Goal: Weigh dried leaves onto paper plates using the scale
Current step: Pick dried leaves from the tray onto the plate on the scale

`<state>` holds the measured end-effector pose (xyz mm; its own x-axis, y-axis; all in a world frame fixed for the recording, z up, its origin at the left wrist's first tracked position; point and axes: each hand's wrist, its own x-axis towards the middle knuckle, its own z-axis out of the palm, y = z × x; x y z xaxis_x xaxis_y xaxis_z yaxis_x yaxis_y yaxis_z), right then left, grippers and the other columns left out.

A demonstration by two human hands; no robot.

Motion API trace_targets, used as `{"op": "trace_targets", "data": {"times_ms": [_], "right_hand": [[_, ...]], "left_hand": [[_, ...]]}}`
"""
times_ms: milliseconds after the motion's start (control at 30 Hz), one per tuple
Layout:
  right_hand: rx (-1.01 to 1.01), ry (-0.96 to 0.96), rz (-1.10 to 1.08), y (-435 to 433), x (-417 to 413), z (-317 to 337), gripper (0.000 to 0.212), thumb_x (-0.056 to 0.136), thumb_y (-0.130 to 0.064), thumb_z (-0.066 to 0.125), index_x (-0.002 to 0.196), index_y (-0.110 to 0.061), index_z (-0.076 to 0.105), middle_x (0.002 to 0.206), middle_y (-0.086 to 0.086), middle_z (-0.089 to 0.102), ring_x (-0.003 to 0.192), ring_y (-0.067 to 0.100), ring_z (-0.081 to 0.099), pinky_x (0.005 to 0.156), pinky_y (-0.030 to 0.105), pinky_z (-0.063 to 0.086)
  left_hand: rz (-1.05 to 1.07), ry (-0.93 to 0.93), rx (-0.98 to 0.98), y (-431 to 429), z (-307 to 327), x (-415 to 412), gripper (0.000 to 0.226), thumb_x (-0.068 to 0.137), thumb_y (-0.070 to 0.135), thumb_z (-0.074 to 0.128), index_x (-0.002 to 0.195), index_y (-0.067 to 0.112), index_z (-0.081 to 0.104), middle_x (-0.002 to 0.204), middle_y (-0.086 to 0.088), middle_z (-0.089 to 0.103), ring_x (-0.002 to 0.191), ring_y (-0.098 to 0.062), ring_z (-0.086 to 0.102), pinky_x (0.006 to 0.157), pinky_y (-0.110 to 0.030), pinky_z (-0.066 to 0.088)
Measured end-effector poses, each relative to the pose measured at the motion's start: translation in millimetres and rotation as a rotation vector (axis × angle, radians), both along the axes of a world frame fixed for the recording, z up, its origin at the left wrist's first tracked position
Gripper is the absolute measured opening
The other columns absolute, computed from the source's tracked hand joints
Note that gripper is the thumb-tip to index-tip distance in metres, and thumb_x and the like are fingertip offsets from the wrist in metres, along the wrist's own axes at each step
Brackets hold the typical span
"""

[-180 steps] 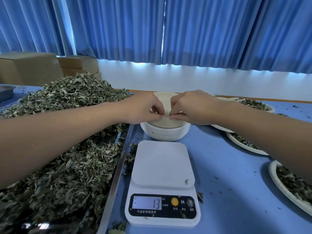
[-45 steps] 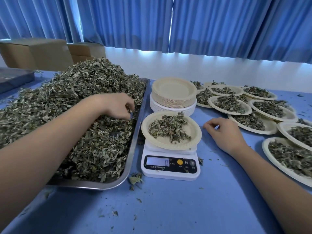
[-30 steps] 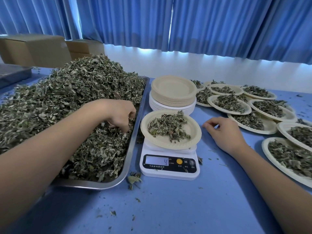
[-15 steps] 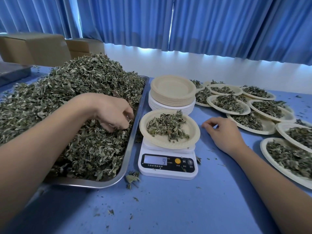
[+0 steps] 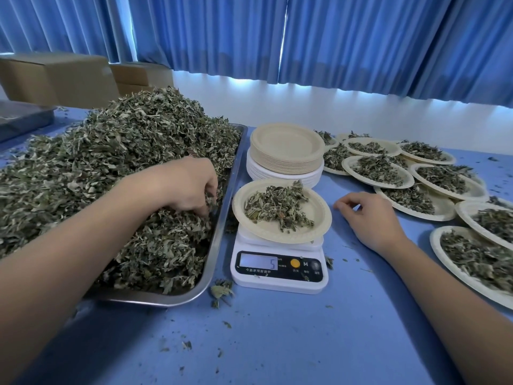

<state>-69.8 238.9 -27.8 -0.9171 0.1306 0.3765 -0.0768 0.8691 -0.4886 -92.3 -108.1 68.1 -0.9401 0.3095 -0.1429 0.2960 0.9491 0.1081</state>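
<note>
Here, the fingers (image 5: 206,202) of the left hand (image 5: 188,184) are curled down into the dried leaves (image 5: 111,162). Their tips are buried and closed round a small clump, close to the right rim of the metal tray (image 5: 222,232). From that clump the paper plate (image 5: 319,218) lies directly to the right, just across the rim, sitting on the scale (image 5: 277,283) with a modest heap already in it. The plate is round, so there is no long axis to line up with, though the tray itself runs away from the person.

The left hand is the one placed for the carry, I would say a short lift over the rim. The right hand (image 5: 372,220) rests on the desk (image 5: 277,343) just beyond the plate, its fingers loosely bent and holding nothing. The display (image 5: 258,261) shows a 5.

Behind the scale stands a stack of empty plates (image 5: 286,151), and filled plates (image 5: 377,169) spread off to the right.
</note>
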Motion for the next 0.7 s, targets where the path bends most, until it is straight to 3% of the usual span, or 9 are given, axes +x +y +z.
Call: {"op": "trace_targets", "data": {"times_ms": [67, 167, 267, 333, 400, 467, 533, 700], "right_hand": [[0.006, -0.001, -0.001, 0.3, -0.2, -0.4, 0.018, 0.100, -0.023, 0.061, 0.092, -0.022, 0.077, 0.089, -0.007, 0.073, 0.075, -0.002, 0.058, 0.068, 0.029, 0.042], [0.001, -0.001, 0.003, 0.5, -0.2, -0.3, 0.018, 0.100, -0.023, 0.061, 0.091, -0.022, 0.077, 0.089, -0.007, 0.073, 0.075, -0.002, 0.058, 0.068, 0.030, 0.043], [0.005, 0.000, 0.001, 0.1, 0.3, -0.6, 0.018, 0.100, -0.023, 0.061, 0.092, -0.022, 0.077, 0.089, -0.008, 0.073, 0.076, 0.000, 0.059, 0.069, 0.030, 0.043], [0.004, 0.000, 0.003, -0.2, 0.3, -0.1, 0.018, 0.100, -0.023, 0.061, 0.093, -0.021, 0.077, 0.088, -0.009, 0.072, 0.076, 0.001, 0.059, 0.069, 0.030, 0.044], [0.002, -0.002, 0.006, -0.2, 0.2, 0.6, 0.018, 0.100, -0.023, 0.061, 0.093, -0.022, 0.077, 0.088, -0.008, 0.073, 0.076, 0.002, 0.060, 0.067, 0.030, 0.044], [-0.003, -0.001, 0.004, 0.3, 0.3, 1.0, 0.018, 0.100, -0.023, 0.061, 0.092, -0.021, 0.077, 0.089, -0.008, 0.073, 0.076, 0.003, 0.061, 0.068, 0.030, 0.044], [-0.006, -0.002, 0.004, 0.4, 0.2, 0.7, 0.018, 0.100, -0.023, 0.060, 0.092, -0.022, 0.077, 0.089, -0.008, 0.073, 0.077, 0.004, 0.061, 0.068, 0.029, 0.044], [-0.014, -0.002, 0.005, 0.8, -0.9, -1.2, 0.018, 0.100, -0.023, 0.061, 0.092, -0.022, 0.076, 0.089, -0.008, 0.072, 0.076, 0.001, 0.060, 0.068, 0.030, 0.043]], "left_hand": [[0.005, 0.076, 0.027, -1.7, -0.6, -2.1, 0.042, 0.079, 0.032, 0.084, 0.118, 0.026, 0.070, 0.122, -0.003, 0.066, 0.105, -0.022, 0.059, 0.092, -0.031, 0.048], [0.005, 0.069, 0.055, -3.7, -1.7, -2.4, 0.034, 0.086, 0.024, 0.078, 0.119, 0.026, 0.071, 0.129, -0.004, 0.064, 0.103, -0.023, 0.062, 0.088, -0.029, 0.047], [0.026, 0.132, 0.102, -4.6, -0.3, -2.0, 0.036, 0.090, 0.007, 0.070, 0.117, 0.030, 0.071, 0.139, -0.004, 0.059, 0.104, -0.025, 0.067, 0.090, -0.039, 0.056], [0.020, 0.116, 0.073, -3.1, 0.4, -0.9, 0.036, 0.089, 0.006, 0.072, 0.112, 0.033, 0.072, 0.142, -0.004, 0.057, 0.105, -0.025, 0.067, 0.092, -0.040, 0.056], [0.027, 0.115, 0.084, -2.2, 2.1, -0.7, 0.028, 0.086, 0.012, 0.077, 0.101, 0.035, 0.070, 0.141, -0.005, 0.057, 0.097, -0.022, 0.069, 0.088, -0.038, 0.056], [0.046, 0.166, 0.116, -3.2, 4.5, -3.0, 0.028, 0.084, 0.018, 0.080, 0.106, 0.032, 0.069, 0.137, -0.006, 0.059, 0.080, -0.016, 0.069, 0.081, -0.033, 0.052], [0.057, 0.225, 0.140, -4.8, 6.6, -5.8, 0.036, 0.081, 0.023, 0.083, 0.116, 0.025, 0.071, 0.129, -0.006, 0.064, 0.087, -0.018, 0.066, 0.081, -0.029, 0.047], [0.036, 0.303, 0.193, -6.5, 9.6, -9.4, 0.037, 0.080, 0.022, 0.084, 0.115, 0.022, 0.073, 0.121, -0.004, 0.069, 0.099, -0.022, 0.062, 0.084, -0.027, 0.041]]}}
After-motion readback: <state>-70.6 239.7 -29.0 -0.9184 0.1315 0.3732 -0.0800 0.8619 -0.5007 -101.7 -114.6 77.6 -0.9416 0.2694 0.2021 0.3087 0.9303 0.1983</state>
